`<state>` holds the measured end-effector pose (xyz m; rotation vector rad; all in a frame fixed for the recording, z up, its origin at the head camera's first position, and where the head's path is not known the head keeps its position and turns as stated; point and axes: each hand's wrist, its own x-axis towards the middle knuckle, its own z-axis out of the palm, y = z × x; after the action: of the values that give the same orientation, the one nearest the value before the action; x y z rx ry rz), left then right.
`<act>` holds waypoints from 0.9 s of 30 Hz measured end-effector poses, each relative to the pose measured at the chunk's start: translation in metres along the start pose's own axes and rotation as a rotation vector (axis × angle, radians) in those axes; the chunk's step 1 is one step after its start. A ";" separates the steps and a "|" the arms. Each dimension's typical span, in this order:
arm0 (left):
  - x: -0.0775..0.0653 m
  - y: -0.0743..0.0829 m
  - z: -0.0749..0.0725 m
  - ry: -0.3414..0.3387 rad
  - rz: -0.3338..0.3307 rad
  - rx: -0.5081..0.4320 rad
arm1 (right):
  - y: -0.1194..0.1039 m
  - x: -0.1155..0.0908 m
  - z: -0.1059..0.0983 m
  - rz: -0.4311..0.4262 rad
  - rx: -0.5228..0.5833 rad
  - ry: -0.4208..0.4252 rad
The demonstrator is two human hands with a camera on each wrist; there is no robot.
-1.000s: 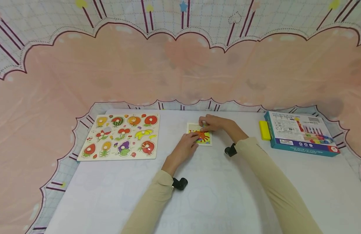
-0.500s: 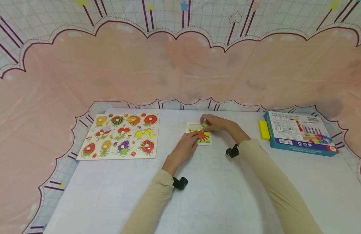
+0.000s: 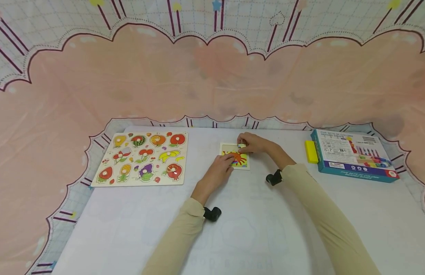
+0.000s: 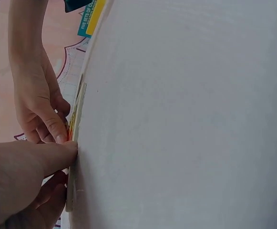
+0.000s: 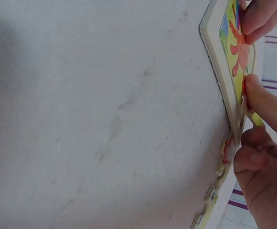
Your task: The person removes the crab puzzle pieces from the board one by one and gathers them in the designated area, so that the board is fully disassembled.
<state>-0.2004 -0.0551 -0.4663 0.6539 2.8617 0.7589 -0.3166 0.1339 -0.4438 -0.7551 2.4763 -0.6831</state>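
Note:
A small jigsaw puzzle tray (image 3: pixel 227 148) lies on the table with part of a red crab picture (image 3: pixel 239 157) inside it. Bare board shows at its far left. My right hand (image 3: pixel 254 142) is at the far right corner, pinching a yellow-green puzzle piece (image 3: pixel 242 145) between thumb and fingers. Seen from the right wrist, this piece (image 5: pixel 256 118) tips up at the tray's rim (image 5: pixel 219 62), partly behind the thumb. Extended fingers of my left hand (image 3: pixel 217 168) rest on the crab picture from the left. The left thumb (image 4: pixel 64 155) is at the near edge.
A fruit puzzle board (image 3: pixel 154 151) lies at the left of the table. To the right are a yellow block (image 3: pixel 311 152) and a blue-green boxed set (image 3: pixel 357 156). Several jigsaw pieces (image 5: pixel 210 194) show beyond the tray in the right wrist view.
My right hand has shifted slightly right at the tray's corner, and more of the pinched puzzle piece shows. My left hand has stayed in place on the picture.

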 end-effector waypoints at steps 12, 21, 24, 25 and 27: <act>0.001 0.001 0.000 -0.004 -0.007 0.000 | 0.010 -0.003 0.006 -0.011 0.143 0.058; 0.000 0.002 -0.001 0.004 -0.007 -0.012 | 0.027 -0.024 -0.004 0.062 0.365 0.205; 0.000 0.002 -0.001 0.013 -0.003 -0.017 | 0.038 -0.037 -0.013 0.097 0.367 0.221; 0.000 0.002 -0.001 0.017 -0.002 -0.016 | 0.043 -0.041 -0.015 0.110 0.369 0.221; 0.000 0.002 -0.001 0.024 0.002 -0.020 | 0.050 -0.050 -0.019 0.133 0.370 0.217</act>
<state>-0.1994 -0.0540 -0.4644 0.6497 2.8715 0.8008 -0.3092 0.2067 -0.4442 -0.3901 2.4531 -1.1819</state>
